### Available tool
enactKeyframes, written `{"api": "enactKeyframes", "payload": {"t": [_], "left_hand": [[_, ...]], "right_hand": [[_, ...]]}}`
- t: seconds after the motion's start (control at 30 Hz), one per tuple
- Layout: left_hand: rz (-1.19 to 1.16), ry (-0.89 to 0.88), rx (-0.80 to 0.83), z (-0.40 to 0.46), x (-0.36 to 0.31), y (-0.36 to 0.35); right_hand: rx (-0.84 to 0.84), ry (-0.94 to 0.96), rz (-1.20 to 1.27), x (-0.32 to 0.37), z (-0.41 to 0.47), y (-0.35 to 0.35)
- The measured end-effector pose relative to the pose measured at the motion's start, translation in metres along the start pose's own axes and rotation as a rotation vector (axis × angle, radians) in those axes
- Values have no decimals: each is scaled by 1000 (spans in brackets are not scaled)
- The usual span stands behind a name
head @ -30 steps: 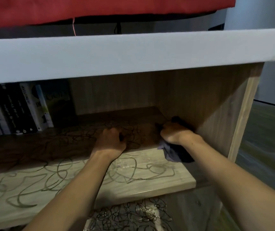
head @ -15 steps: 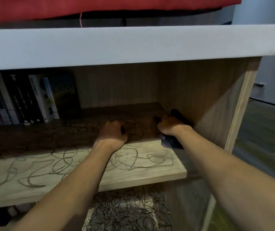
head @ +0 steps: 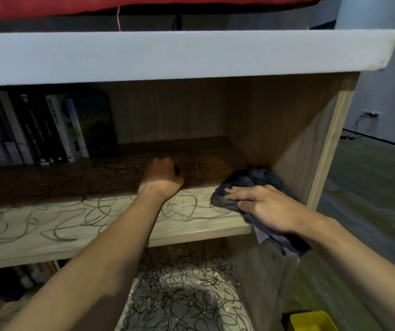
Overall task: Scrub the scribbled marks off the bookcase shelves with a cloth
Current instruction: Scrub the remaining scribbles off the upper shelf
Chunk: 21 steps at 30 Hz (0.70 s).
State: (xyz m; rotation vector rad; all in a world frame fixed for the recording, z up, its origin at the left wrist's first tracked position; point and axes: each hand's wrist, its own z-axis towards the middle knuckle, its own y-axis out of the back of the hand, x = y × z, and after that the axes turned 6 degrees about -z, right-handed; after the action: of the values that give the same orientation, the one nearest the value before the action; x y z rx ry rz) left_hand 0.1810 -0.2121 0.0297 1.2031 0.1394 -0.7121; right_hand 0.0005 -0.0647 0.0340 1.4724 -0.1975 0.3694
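Note:
The wooden bookcase shelf (head: 48, 237) in front of me is covered with looping black scribbled marks (head: 100, 209). My right hand (head: 263, 206) grips a dark grey checked cloth (head: 246, 180) and presses it onto the shelf's right end, beside the side panel; part of the cloth hangs over the front edge. My left hand (head: 163, 177) rests on the middle of the shelf with its fingers curled under, and what it holds, if anything, is hidden. The lower shelf (head: 182, 292) carries dense black scribbles.
Several upright books (head: 36, 130) stand at the back left of the shelf. The bookcase's right side panel (head: 306, 139) is close to the cloth. A thick white top board (head: 167, 56) overhangs. A yellow container (head: 311, 321) sits on the floor at lower right.
My right hand has pulled the cloth forward from the back right corner to the shelf's front right edge. My left hand has stayed in place.

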Motion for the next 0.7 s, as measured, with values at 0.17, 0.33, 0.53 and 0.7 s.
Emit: {"api": "enactKeyframes", "payload": {"t": [0.17, 0.33, 0.53, 0.7], "left_hand": [[-8, 2, 36, -22, -3, 1], [10, -2, 57, -33, -1, 4], [37, 25, 56, -36, -3, 6], [31, 11, 64, -33, -2, 6]], "right_hand": [[-33, -30, -68, 11, -1, 3], [-10, -2, -19, 8, -31, 8], [-12, 32, -81, 33, -18, -6], [-73, -42, -116, 12, -22, 8]]}}
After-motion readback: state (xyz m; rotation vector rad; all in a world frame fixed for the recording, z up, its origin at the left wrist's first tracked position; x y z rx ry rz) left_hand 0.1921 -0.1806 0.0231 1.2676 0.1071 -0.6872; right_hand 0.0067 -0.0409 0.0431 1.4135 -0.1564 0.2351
